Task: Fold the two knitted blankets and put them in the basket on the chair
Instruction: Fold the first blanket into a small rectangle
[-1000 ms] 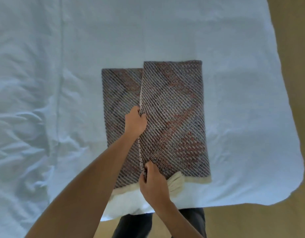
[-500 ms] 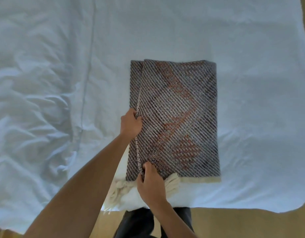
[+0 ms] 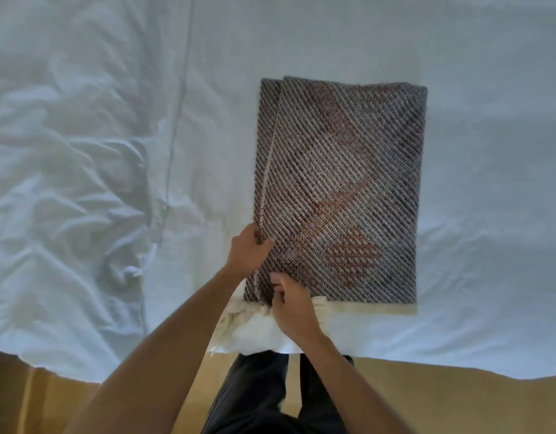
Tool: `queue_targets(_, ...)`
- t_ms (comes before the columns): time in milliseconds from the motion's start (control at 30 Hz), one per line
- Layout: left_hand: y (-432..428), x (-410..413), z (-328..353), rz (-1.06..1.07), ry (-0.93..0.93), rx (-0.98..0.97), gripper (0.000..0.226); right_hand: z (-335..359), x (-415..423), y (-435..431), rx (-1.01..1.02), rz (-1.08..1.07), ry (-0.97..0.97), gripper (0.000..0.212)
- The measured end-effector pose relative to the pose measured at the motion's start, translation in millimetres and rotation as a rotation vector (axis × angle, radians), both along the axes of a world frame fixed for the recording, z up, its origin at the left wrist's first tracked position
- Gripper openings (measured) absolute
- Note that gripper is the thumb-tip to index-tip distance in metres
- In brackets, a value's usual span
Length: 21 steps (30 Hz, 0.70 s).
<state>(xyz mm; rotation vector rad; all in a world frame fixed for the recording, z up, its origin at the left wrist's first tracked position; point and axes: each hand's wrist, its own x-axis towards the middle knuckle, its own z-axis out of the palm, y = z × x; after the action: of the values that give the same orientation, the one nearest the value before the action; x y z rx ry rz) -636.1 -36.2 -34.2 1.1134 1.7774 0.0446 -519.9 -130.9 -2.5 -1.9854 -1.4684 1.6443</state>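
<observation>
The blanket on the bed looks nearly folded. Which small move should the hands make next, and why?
Probably draw the top layer's edge slightly leftwards until it covers the lower layer, then lay it flat. Both the left hand and right hand pinch that edge of the knitted blanket, and a narrow strip of the lower layer shows beside it.

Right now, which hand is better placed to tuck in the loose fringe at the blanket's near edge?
Right, probably. The right hand pinches the blanket at its near left corner, directly against the bunched fringe. The left hand grips farther up the left edge, away from it.
</observation>
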Motion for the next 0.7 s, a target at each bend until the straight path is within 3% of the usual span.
queue_targets(200,-77,-7,2,-0.193,-0.016,-0.298,0.068,-3,32,3,0.046,-0.019,-0.130,0.035)
queue_targets(300,-90,-7,1,-0.304,0.058,-0.339,0.054,-3,37,4,0.041,0.048,-0.149,0.034)
queue_targets(533,-80,-39,-1,-0.503,0.255,-0.107,0.035,-5,42,-3,0.079,0.148,-0.171,0.034)
queue_targets(700,-92,-32,-5,-0.604,0.287,-0.209,0.043,-6,40,-7,0.122,0.181,-0.196,0.033)
